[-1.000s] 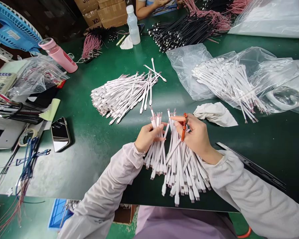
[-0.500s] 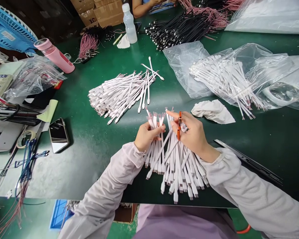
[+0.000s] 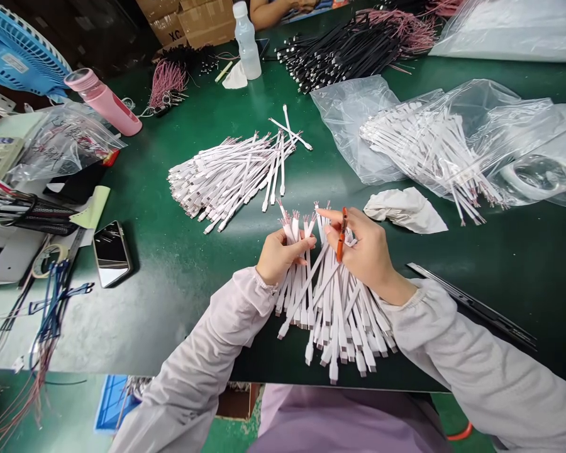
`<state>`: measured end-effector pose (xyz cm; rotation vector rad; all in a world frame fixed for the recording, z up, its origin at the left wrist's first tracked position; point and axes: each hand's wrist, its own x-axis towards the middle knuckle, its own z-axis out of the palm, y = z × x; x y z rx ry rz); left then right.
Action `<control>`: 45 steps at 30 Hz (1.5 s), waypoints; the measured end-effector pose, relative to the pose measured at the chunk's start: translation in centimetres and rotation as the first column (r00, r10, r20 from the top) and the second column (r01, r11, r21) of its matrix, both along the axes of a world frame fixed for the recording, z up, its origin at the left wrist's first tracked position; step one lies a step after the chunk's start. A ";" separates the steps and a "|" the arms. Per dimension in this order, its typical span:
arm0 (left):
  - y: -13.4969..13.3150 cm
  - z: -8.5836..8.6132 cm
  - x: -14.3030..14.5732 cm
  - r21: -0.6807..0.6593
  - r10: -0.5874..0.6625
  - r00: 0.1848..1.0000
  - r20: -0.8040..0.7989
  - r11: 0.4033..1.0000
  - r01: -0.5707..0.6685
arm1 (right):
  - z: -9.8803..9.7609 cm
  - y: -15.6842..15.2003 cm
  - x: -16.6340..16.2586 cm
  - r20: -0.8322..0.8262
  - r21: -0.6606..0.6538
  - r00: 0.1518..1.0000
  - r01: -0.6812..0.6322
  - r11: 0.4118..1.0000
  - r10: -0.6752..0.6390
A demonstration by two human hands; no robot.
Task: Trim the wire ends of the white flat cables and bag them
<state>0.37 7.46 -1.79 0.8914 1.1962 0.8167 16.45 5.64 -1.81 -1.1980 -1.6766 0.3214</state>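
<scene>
My left hand (image 3: 277, 257) is closed around a small bunch of white cables (image 3: 296, 290). Thin pinkish wire ends fan out above its thumb, and flat plugs hang below. To its right, my right hand (image 3: 366, 253) grips orange-handled pliers (image 3: 342, 236); their jaws are hidden, so the exact kind is unclear. The right forefinger points toward the wire tips near the left hand. Under both hands a loose heap of white cables (image 3: 342, 314) spreads toward the table's front edge, plugs facing me. Another pile of white cables (image 3: 226, 179) lies farther back.
Bagged white cables (image 3: 419, 141) and a crumpled white cloth (image 3: 405, 209) lie to the right, with a dark metal strip (image 3: 471, 305) nearer. A phone (image 3: 112, 255) and pink bottle (image 3: 104, 100) are left. Black cables (image 3: 339, 53) lie at the back, near another person's arm (image 3: 268, 14).
The orange handles, seen apart before, now appear closer together in my right hand. My left hand keeps its hold on the bunch, and the view has shifted slightly.
</scene>
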 end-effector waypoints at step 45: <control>-0.1 0.2 0.3 0.043 -0.022 1.000 0.004 0.999 0.022 | 0.3 0.9 -0.6 -0.377 -0.387 0.925 -0.107 0.916 -0.052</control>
